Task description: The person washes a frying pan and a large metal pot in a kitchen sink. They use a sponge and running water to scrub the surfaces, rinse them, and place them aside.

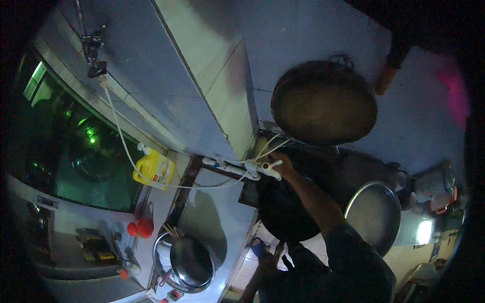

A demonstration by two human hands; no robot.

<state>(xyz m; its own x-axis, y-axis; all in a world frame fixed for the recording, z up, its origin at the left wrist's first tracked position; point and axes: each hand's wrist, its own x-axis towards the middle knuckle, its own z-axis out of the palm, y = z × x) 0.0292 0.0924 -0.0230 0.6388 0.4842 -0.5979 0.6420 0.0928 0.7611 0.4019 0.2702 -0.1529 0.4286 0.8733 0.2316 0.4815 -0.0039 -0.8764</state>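
A large, dark wok point(286, 212) lies before me, its near edge jutting over the tiled floor. My left hand point(269, 258) is low in the view at the wok's near rim, where it appears to grip a handle; shadow blurs the detail. My right arm stretches across the wok. Beyond it, my right hand point(283, 164) is partly hidden behind a white plastic tap point(269, 170), and its fingers are not clear. Two thin pale strips point(273, 147) and a tan object point(261, 146) lie close to those fingers.
A second wok point(324, 104) leans against the tiled wall. A large round metal lid or pan point(373, 217) stands at right. Left are a yellow jug point(155, 168), a white hose point(121, 125), red containers point(144, 228), and a metal basin point(155, 252) holding a dark bowl point(191, 261).
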